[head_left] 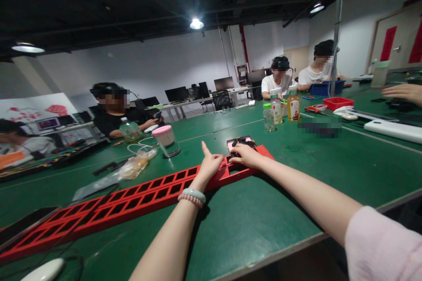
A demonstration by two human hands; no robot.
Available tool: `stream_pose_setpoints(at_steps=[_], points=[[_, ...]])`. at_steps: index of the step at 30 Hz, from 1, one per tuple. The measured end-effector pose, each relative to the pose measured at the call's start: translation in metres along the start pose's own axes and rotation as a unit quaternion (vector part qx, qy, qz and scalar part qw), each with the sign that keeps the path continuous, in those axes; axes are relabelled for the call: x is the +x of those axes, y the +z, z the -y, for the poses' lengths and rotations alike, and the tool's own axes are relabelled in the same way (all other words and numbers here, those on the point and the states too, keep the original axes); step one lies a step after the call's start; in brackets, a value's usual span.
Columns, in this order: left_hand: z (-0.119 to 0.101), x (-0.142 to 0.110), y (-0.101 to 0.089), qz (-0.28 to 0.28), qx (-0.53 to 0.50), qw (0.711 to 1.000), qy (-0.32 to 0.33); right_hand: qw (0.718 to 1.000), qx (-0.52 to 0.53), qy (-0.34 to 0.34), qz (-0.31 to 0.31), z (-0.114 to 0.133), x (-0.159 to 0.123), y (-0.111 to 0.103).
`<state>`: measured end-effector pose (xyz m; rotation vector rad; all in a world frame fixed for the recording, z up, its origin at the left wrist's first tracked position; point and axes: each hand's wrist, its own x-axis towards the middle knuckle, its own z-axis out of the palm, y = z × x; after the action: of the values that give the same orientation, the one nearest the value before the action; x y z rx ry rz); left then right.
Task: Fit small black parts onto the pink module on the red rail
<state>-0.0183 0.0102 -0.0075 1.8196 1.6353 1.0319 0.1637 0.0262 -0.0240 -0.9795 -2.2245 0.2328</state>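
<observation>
A long red rack (163, 202) with two rows of square compartments lies slantwise across the green table. My left hand (209, 166) is over its right part, index finger stretched out and thumb apart, with nothing visible in it. Beside it, my right hand (247, 156) bends over the rack's right end. Its fingertips come together at a compartment; what they hold, if anything, is too small to make out. Just behind that hand stands a small open box (242, 139) with black pieces in it, partly covered by the hand.
A pink-lidded jar (166, 142) stands behind the rack, near a plastic bag (130, 167). Several bottles stand further back, one with a green cap (269, 118). A tablet (26, 226) rests over the rack's left end. Co-workers sit around the table; a co-worker's hand (404, 93) is at right.
</observation>
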Motion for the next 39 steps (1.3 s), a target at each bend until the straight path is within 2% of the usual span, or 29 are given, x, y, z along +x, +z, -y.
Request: stream_pose_setpoints(at_steps=[3, 7, 19, 28, 34, 36, 39], points=[[0.001, 0.004, -0.006, -0.088, -0.092, 0.99, -0.056, 1.0, 0.0, -0.005, -0.002, -0.001, 0.0, 0.001], [0.002, 0.007, -0.011, -0.136, -0.196, 0.969, -0.07, 1.0, -0.004, -0.018, -0.004, -0.002, 0.001, 0.001], [0.005, 0.009, -0.013, -0.156, -0.227, 0.959, -0.07, 1.0, 0.003, -0.025, -0.01, 0.0, 0.001, -0.002], [0.011, 0.017, -0.009, -0.179, -0.236, 0.952, -0.074, 0.999, -0.029, -0.029, -0.006, -0.002, 0.002, -0.001], [0.009, 0.013, -0.009, -0.175, -0.201, 0.961, -0.07, 0.999, -0.041, -0.019, 0.009, 0.001, 0.001, -0.003], [0.003, 0.008, -0.009, -0.16, -0.138, 0.976, -0.048, 0.999, -0.048, -0.019, 0.012, 0.002, 0.001, -0.004], [-0.005, -0.001, -0.007, -0.126, 0.026, 0.991, 0.024, 0.998, -0.055, -0.024, 0.017, 0.001, 0.002, -0.003]])
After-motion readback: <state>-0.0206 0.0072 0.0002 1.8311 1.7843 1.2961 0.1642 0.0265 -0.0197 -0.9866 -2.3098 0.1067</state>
